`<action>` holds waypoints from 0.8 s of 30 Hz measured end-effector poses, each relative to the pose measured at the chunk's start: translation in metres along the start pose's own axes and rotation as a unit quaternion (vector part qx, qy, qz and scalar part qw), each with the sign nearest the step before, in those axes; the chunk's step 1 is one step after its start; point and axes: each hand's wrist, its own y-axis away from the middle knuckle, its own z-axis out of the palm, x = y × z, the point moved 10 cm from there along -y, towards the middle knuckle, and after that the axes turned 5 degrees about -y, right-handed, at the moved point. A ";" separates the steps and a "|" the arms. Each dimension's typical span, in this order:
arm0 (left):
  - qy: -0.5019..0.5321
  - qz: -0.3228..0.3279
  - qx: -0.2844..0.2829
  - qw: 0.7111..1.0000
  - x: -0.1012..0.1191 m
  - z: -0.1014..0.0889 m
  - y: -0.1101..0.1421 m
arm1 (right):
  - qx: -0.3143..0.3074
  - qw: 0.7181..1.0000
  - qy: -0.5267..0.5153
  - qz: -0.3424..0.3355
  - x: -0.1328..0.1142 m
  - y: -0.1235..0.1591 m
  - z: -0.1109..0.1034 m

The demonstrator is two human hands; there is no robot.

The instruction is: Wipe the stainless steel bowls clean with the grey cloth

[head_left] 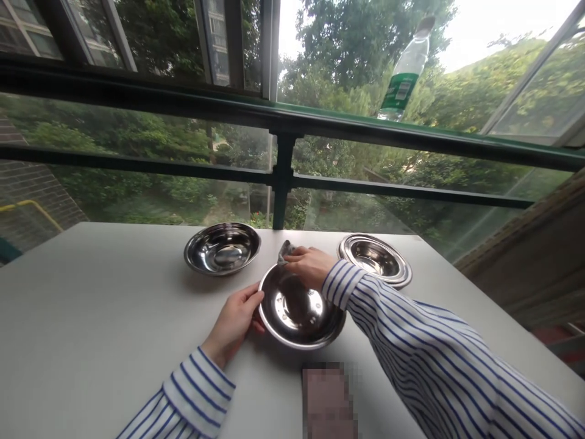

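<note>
- White table (137, 347) stands against a dark green railing (183, 113), with glass panels and leafy trees behind it.
- Held metal bowl (299, 332) is near the middle of the table, its open side up, between the far edge and a blurred-out pinkish object (328, 402).
- Left hand (234, 320) is partly closed on that bowl's left side, thumb at the rim and fingers curled beneath.
- Right hand (311, 266) reaches over the bowl, fingers closed on a crumpled grey cloth (286, 249) at the far rim.
- Shallow metal bowl (222, 249) sits by the far edge, towards the far left corner.
- Nested metal dishes (375, 257) sit towards the far right corner, partly behind the right sleeve.
- Green-labelled clear bottle (404, 79) stands on the railing's top.
</note>
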 end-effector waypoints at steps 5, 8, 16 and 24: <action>0.029 0.000 -0.020 0.999 -0.001 0.003 -0.001 | 0.028 0.995 -0.061 -0.072 -0.036 -0.008 -0.013; 0.032 0.006 -0.040 0.999 0.001 0.006 -0.001 | 0.083 0.989 -0.100 -0.069 -0.037 0.006 -0.033; -0.054 0.048 0.090 0.993 0.011 -0.027 -0.001 | 0.212 0.966 -0.146 -0.002 -0.024 0.066 -0.061; -0.104 0.160 0.082 0.978 0.071 0.006 0.026 | 0.318 0.940 -0.116 0.032 -0.030 0.092 -0.080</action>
